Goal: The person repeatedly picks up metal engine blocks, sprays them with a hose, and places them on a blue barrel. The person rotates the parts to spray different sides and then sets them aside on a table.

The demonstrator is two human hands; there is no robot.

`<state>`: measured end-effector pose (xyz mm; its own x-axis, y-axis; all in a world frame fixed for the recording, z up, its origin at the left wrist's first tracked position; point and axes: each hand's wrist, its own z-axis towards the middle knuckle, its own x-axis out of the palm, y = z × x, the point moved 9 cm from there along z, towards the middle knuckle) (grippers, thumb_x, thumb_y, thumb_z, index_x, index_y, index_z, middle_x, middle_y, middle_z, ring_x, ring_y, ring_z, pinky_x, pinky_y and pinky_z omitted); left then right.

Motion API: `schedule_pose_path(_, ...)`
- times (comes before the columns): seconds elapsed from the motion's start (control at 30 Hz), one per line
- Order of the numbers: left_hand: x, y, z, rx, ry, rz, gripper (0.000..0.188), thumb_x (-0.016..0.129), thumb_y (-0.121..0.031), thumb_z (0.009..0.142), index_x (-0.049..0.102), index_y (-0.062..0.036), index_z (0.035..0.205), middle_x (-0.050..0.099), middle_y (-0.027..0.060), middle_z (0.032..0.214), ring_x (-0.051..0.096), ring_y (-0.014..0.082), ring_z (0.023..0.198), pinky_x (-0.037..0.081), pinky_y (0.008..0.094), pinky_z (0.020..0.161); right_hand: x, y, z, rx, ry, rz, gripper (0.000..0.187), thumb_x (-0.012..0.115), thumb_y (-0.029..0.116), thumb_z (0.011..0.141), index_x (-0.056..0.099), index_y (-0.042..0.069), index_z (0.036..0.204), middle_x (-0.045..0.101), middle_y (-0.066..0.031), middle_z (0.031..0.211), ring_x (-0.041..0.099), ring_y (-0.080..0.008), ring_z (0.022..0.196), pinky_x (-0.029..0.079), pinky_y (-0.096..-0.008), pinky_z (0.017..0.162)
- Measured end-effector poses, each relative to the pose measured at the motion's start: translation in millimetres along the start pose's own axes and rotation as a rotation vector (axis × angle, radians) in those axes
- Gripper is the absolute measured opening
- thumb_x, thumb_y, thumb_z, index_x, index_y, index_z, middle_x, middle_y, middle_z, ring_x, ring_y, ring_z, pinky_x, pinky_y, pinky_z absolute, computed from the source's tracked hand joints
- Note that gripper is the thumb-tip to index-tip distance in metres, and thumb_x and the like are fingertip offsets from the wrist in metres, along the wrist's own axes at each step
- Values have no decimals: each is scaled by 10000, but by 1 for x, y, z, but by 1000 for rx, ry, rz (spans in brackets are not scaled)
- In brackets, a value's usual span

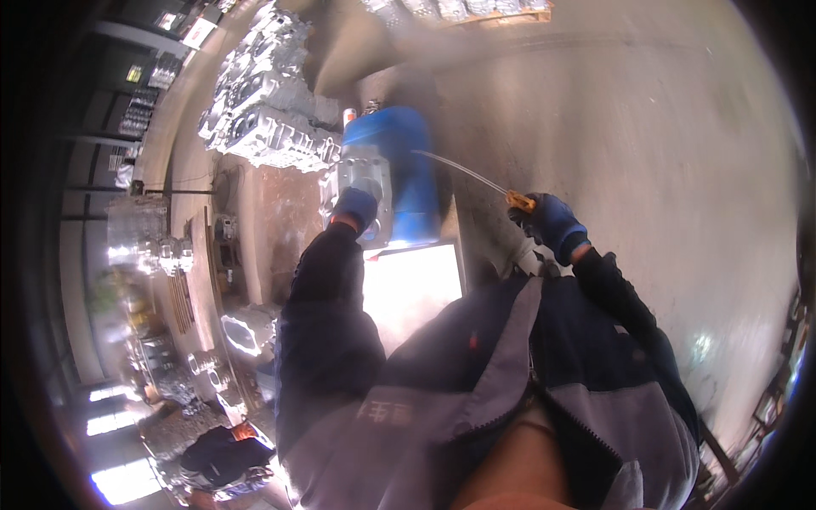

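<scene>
A grey metal casting (368, 166) with a flanged edge and holes lies on the left side of a blue drum (408, 195). My left hand (357, 209), in a blue glove, is closed on the casting's near part, its fingertips partly hidden. Out to the right, my right hand (552, 224), also gloved in blue, is wrapped around the orange handle of a tool with a long thin rod (507, 197). The rod reaches left toward the drum, its tip apart from the casting and above the drum's right side.
Stacked silvery castings (272, 119) stand left of the drum. A brightly lit white panel (414, 289) lies between the drum and my body. More metal parts (212, 374) stand at the lower left, and a loaded pallet (501, 17) is at the far edge. Concrete floor (654, 144) stretches right.
</scene>
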<state>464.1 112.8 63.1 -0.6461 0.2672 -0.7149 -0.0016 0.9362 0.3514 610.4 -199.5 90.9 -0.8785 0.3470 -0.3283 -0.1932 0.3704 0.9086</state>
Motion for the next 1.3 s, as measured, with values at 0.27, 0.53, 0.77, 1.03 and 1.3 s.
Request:
schedule_pose_path(0.27, -14, -60, 27, 221, -414, 217, 162, 658, -208, 749, 746, -75, 777, 716, 138, 778, 694, 299, 780, 492, 436, 786, 23, -72, 5, 314, -3, 207, 301, 640, 332, 922, 679, 65, 1054, 682, -73, 787, 629, -155, 577, 509, -339, 561)
schedule_pose_path(0.53, -21, -49, 40, 43, -208, 82, 222, 721, -249, 744, 759, -56, 848, 730, 157, 859, 715, 310, 833, 534, 413, 795, 36, -75, 22, 476, -13, 299, 280, 601, 338, 940, 660, 94, 1064, 646, -75, 721, 582, -166, 501, 487, -349, 506)
schedule_pose_path(0.77, -24, -54, 39, 71, -220, 57, 190, 614, -193, 802, 734, -74, 889, 686, 115, 959, 673, 282, 882, 494, 434, 763, 33, -44, 34, 353, -43, 227, 294, 630, 313, 922, 658, 29, 996, 650, -81, 679, 634, -196, 549, 485, -356, 517)
schedule_pose_path(1.03, -33, -69, 39, 98, -171, 139, 257, 678, -264, 773, 746, -68, 926, 704, 110, 944, 674, 275, 935, 493, 434, 805, 27, -45, 33, 473, -41, 145, 304, 615, 333, 926, 670, 37, 972, 664, -93, 684, 664, -205, 605, 501, -364, 547)
schedule_pose_path(1.3, -25, -68, 46, 57, -221, 200, 247, 663, -301, 808, 736, -105, 940, 707, 65, 935, 666, 254, 934, 465, 421, 794, 32, -43, 34, 388, -30, 220, 299, 677, 333, 887, 673, 35, 884, 646, -74, 632, 638, -196, 546, 500, -351, 514)
